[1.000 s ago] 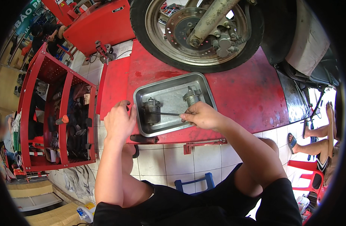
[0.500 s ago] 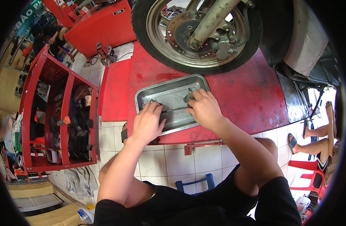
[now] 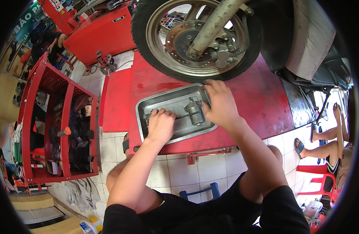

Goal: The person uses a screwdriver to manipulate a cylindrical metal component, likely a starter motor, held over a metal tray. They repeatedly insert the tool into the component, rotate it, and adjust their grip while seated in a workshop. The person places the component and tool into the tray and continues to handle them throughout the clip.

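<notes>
A shallow metal tray (image 3: 148, 100) lies on the red bench in front of me. In its right part stands a grey cylindrical metal motor (image 3: 195, 116) with a bracket-like upper end. My left hand (image 3: 161, 125) is inside the tray at the left, its fingers curled down over a thin dark rod (image 3: 182, 116). From those fingers the rod reaches right across the motor. A small metal piece shows at the left edge of this hand, mostly covered. At the tray's right rim my right hand (image 3: 223, 103) rests with fingers and thumb apart, holding nothing.
A motorcycle front wheel (image 3: 138, 39) stands on the red bench (image 3: 261, 101) just beyond the tray. At the left is a red shelf rack (image 3: 66, 117) with tools and parts. A blue stool (image 3: 201, 191) is below me; another person's legs (image 3: 322, 148) show at the right.
My right hand has left the motor and rod and moved to the tray's right rim, uncovering the motor. The left hand has shifted slightly right and down. The view has tilted a little.
</notes>
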Demonstrator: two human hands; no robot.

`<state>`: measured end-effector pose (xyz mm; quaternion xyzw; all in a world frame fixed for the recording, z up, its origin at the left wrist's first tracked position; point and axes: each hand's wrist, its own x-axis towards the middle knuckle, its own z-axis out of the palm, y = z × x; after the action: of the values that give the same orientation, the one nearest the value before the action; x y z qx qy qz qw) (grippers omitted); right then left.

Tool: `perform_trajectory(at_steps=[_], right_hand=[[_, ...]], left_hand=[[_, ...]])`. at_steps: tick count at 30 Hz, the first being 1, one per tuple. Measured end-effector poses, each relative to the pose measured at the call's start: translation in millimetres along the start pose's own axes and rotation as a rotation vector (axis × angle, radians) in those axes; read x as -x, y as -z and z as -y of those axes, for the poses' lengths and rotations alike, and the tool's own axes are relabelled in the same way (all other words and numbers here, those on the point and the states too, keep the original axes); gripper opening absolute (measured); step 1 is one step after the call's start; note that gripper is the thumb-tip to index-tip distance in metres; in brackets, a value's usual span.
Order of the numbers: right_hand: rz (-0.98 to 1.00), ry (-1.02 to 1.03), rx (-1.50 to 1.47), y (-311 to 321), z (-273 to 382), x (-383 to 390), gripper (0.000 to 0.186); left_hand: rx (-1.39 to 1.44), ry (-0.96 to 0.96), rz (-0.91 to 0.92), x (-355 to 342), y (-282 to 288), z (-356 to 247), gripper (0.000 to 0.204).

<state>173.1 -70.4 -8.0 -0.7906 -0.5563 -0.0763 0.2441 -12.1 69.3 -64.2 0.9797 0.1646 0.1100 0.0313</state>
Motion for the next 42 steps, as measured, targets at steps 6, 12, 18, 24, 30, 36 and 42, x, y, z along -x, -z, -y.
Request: perform_trajectory(at_steps=[6, 12, 18, 24, 30, 36, 42], right_hand=[[-0.010, -0.038, -0.035, 9.8, -13.1, -0.9, 0.043], [0.034, -0.003, -0.060, 6.6, -6.8, 1.8, 0.039], [0.046, 0.009, -0.052, 9.8, -3.2, 2.4, 0.033], [0.064, 0.013, -0.037, 9.1, -2.8, 1.9, 0.028], [0.060, 0.028, -0.037, 8.1, -1.4, 2.5, 0.023], [0.049, 0.038, -0.030, 11.3, -4.5, 2.5, 0.021], [0.045, 0.037, -0.053, 16.4, -3.0, 2.0, 0.019]], left_hand=[[0.036, 0.062, 0.058, -9.9, 5.3, 7.2, 0.016], [0.004, 0.014, 0.134, -5.9, -2.0, -0.3, 0.016], [-0.033, 0.045, 0.222, -3.4, 5.1, 3.2, 0.015], [-0.031, 0.041, 0.160, -1.8, 3.9, -2.5, 0.013], [-0.007, 0.058, 0.142, -2.0, 5.0, -0.8, 0.014], [-0.034, 0.046, 0.148, -0.5, 8.8, -0.4, 0.014], [-0.045, 0.066, 0.236, -2.3, 9.7, 1.3, 0.016]])
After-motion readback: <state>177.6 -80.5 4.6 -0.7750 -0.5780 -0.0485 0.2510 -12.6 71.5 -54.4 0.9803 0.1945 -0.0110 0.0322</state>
